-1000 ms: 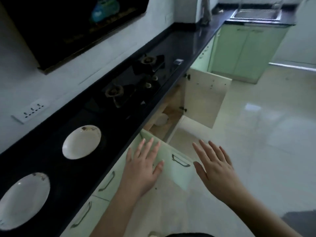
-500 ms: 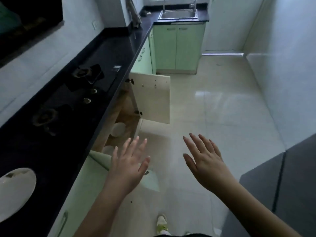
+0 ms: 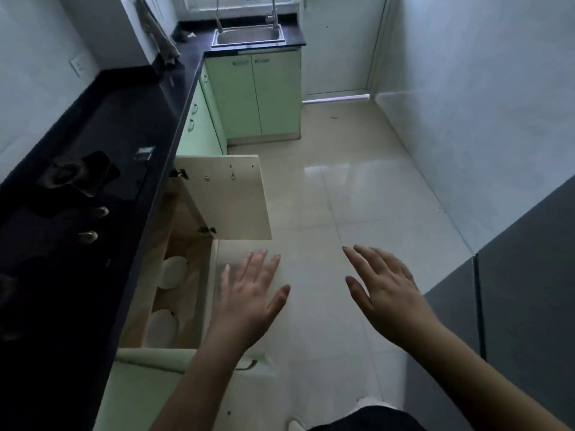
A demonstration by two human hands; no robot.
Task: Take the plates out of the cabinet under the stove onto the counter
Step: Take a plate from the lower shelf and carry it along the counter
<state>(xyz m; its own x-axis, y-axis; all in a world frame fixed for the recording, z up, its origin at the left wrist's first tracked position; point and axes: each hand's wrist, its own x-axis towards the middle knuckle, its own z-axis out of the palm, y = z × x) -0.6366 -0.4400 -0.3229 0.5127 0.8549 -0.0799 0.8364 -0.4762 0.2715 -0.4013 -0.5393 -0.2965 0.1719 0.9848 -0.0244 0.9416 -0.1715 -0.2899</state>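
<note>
While unheld, plates (image 3: 174,270) left of grip (image 3: 249,298)

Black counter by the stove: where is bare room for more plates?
The black stone counter lies bare between the gas stove and the far steel sink. The stove itself is crowded with burners and knobs. Both hands hover empty.

Dim, floor glare, wide-angle warp.

home kitchen | gas stove (image 3: 71,194) set in black surface (image 3: 130,113) | steel sink (image 3: 249,35) (far end) | green cabinets (image 3: 255,94)
</note>
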